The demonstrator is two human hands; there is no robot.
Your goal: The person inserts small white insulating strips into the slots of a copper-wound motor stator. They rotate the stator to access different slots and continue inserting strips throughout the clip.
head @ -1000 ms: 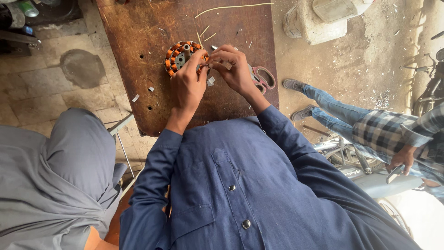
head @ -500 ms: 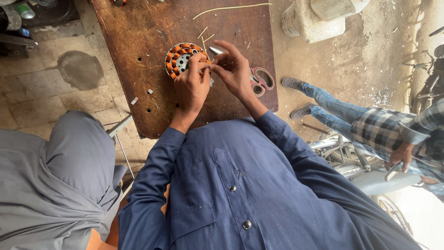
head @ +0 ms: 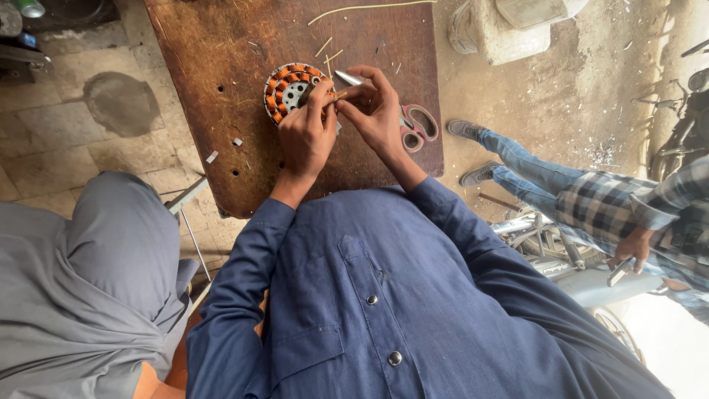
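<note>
A round motor stator (head: 290,87) with orange copper windings lies on a worn brown wooden table (head: 221,66). My left hand (head: 306,133) rests against its near right edge, fingertips pinched on a thin pale strip. My right hand (head: 377,111) meets the left one at that spot, fingers closed on the same small piece. A shiny metal tool tip (head: 347,77) sticks out behind my right hand. Pink-handled scissors (head: 417,125) lie on the table just right of my right hand, partly hidden by it.
Thin pale strips (head: 369,7) and scraps are scattered on the table. A person in grey (head: 88,281) sits at my left. Another person in a plaid shirt and jeans (head: 613,207) sits at right beside a bike frame (head: 546,244). A pale block (head: 495,29) stands beyond the table.
Both hands stay pinched together at the stator's edge, with small finger shifts. The view has drifted slightly.
</note>
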